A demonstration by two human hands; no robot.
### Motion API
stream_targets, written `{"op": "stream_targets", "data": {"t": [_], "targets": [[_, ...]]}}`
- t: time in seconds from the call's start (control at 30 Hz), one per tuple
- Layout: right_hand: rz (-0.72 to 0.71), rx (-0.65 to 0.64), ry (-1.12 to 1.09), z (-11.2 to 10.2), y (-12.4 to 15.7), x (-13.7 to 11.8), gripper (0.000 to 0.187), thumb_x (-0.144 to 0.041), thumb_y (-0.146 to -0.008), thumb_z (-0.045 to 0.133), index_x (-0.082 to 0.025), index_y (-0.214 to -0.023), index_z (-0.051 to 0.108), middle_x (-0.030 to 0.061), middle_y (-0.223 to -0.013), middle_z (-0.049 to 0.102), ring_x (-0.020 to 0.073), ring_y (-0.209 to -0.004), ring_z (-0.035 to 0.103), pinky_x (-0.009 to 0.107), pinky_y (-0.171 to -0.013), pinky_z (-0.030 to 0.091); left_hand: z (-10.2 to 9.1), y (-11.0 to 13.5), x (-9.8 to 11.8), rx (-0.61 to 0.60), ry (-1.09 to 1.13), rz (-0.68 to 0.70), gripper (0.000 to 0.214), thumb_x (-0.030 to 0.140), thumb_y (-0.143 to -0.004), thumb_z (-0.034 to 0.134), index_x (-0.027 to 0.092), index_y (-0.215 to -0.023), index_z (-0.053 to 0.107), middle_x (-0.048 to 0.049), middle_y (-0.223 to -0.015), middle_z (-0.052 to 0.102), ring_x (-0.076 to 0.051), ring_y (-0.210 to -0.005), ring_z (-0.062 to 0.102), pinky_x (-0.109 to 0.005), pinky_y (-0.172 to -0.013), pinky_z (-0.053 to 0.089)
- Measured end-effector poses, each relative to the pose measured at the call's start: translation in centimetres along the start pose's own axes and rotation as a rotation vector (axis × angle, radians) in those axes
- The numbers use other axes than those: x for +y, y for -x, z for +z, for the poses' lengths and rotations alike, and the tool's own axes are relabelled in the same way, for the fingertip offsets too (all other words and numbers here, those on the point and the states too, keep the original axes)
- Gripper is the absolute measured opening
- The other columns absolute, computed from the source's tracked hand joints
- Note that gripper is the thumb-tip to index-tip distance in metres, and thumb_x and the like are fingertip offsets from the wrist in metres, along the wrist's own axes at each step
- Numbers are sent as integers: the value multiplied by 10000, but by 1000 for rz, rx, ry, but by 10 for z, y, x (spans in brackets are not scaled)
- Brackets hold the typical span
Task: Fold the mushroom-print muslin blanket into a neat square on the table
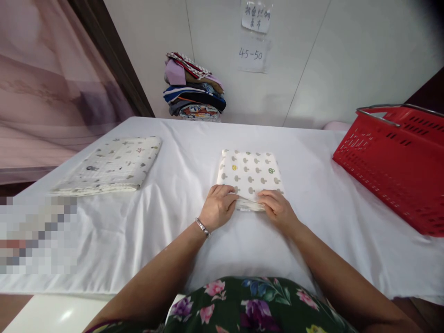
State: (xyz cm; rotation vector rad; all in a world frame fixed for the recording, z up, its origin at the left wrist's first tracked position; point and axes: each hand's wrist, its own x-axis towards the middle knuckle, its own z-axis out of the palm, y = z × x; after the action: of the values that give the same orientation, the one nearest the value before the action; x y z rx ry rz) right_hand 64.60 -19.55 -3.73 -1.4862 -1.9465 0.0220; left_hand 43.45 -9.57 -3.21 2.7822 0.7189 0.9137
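Note:
In front of me lies a folded white cloth [250,173] printed with grey mushroom-like shapes and a few yellow and green marks. My left hand [219,206] grips its near left corner between thumb and fingers. At the near right corner, my right hand [277,207] pinches the edge the same way. Between the hands the near edge shows several stacked layers, the top one slightly raised. A bracelet circles my left wrist.
Another folded cloth [114,164] with small prints lies at the left of the white tablecloth [173,203]. A red basket [398,162] stands on the right. Behind the table rises a stack of folded fabrics [194,90], against a wall with paper notes [253,54].

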Motion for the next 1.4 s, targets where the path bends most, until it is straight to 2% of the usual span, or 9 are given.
{"op": "stream_targets", "data": {"t": [0.13,0.3,0.43,0.57,0.73,0.97,1.1,1.4], "targets": [[-45,22,-1,0,0,1,262,-77,-822,390,-212,-914,595,59,-1067,568,194,-936,527,354,-790,456,-2,-1,1,-24,-54,9,179,214,-856,469,214,-876,647,-39,-960,584,-172,-890,513,-357,-845,379],[-56,49,0,1,0,0,264,-65,-825,393,-216,-828,610,53,-1054,572,191,-906,527,349,-753,463,-1,-3,2,-72,-116,17,168,222,-855,485,216,-820,649,-32,-913,591,-172,-838,517,-362,-816,382],[-69,53,13,3,0,-2,248,-78,-819,411,-207,-908,603,66,-1039,578,204,-916,525,370,-770,461,3,-5,4,-82,-151,6,179,189,-852,472,194,-770,630,-36,-868,581,-165,-782,507,-354,-773,389],[-85,36,29,3,-1,-3,231,-123,-817,460,-198,-997,584,80,-1043,578,211,-910,527,385,-780,459,4,-6,6,-61,-124,42,174,146,-862,428,171,-807,591,-49,-917,574,-176,-850,499,-349,-797,390],[-72,30,54,4,-2,-4,188,-167,-846,471,-203,-991,586,78,-1025,588,207,-892,533,380,-770,456,3,-4,6,8,-71,65,144,133,-881,398,159,-888,539,-63,-1004,555,-175,-908,484,-348,-844,381],[-60,48,69,5,-2,-4,174,-178,-882,422,-199,-880,595,74,-986,596,196,-871,534,368,-756,450,6,-2,1,-17,-104,88,144,113,-875,373,163,-806,490,-32,-756,538,-162,-734,481,-354,-795,390],[-88,71,48,3,-2,-6,166,-151,-883,410,-186,-856,570,80,-986,586,192,-880,517,359,-761,441,8,-2,-1,-4,-113,85,131,112,-870,383,168,-799,478,-22,-728,536,-155,-711,483,-361,-824,387],[-121,36,122,6,-1,-2,183,-139,-893,372,-176,-820,536,62,-817,595,170,-739,496,313,-665,409,11,-4,-2,-19,-122,97,130,122,-870,392,166,-793,488,-23,-709,541,-156,-699,495,-354,-800,398]]}}
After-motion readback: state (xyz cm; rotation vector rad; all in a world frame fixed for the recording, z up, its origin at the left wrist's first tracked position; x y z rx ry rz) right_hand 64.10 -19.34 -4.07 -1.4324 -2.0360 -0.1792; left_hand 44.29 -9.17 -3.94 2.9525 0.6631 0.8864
